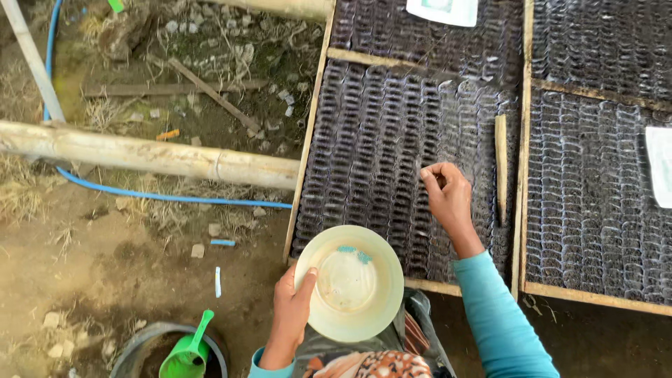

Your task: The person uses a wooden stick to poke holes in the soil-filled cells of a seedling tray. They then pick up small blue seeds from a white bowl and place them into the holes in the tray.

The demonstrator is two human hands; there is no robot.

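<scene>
Left hand [290, 308]: clamped on the near-left rim of a shallow pale bowl [350, 283], thumb over the rim, fingers hidden underneath. The bowl is held level just off the near edge of the middle tray [364, 140], overlapping that tray's near-left corner. Inside the bowl, a few small blue-green pellets [353, 253] lie against the far wall; the rest of the bowl shows a pale film.

Right hand [446, 194]: fingertips pinched together and pointing down, resting on the soil cells in the right-centre part of the middle tray. Whether anything sits between the fingertips cannot be told. The forearm wears a teal sleeve [500, 315].

The middle tray is a wooden-framed bed of many small dark soil-filled cells set in rows. A short flat stick [501, 164] lies on the cells near the tray's right edge, just beside the right hand but apart from it. A second tray [595, 210] adjoins on the right, with a white sheet [661, 164] at its right edge. Another white sheet [442, 10] lies at the far edge of the tray beyond.

On the ground to the left: a bamboo pole [147, 155] meets the tray's left edge, a blue hose [168, 197] runs below it, and a green scoop [187, 353] stands in a round bucket [136, 353].
</scene>
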